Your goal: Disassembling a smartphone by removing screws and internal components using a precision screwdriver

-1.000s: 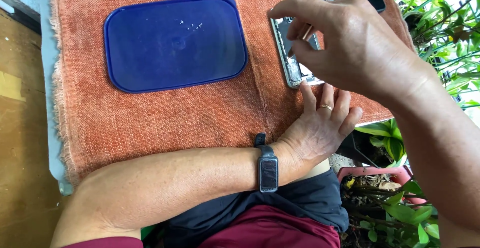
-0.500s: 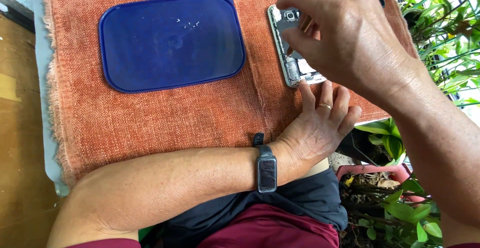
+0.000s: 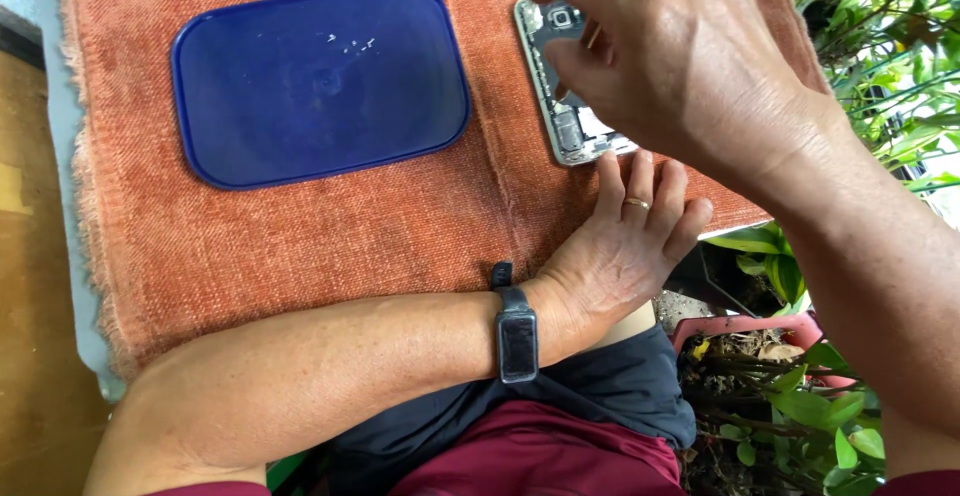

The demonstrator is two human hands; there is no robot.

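A blue lid (image 3: 320, 81) lies on the left half of the orange mat (image 3: 330, 231). Near the mat's right edge lies the opened phone (image 3: 562, 86). My left hand (image 3: 615, 251) rests flat at its lower end, fingertips touching. My right hand (image 3: 680, 56) hovers above it, fingers pinched around a thin tool (image 3: 590, 36).

Bare forearms, a dark wristband (image 3: 517, 333) on the left wrist, a gold ring (image 3: 637, 203), maroon sleeves.
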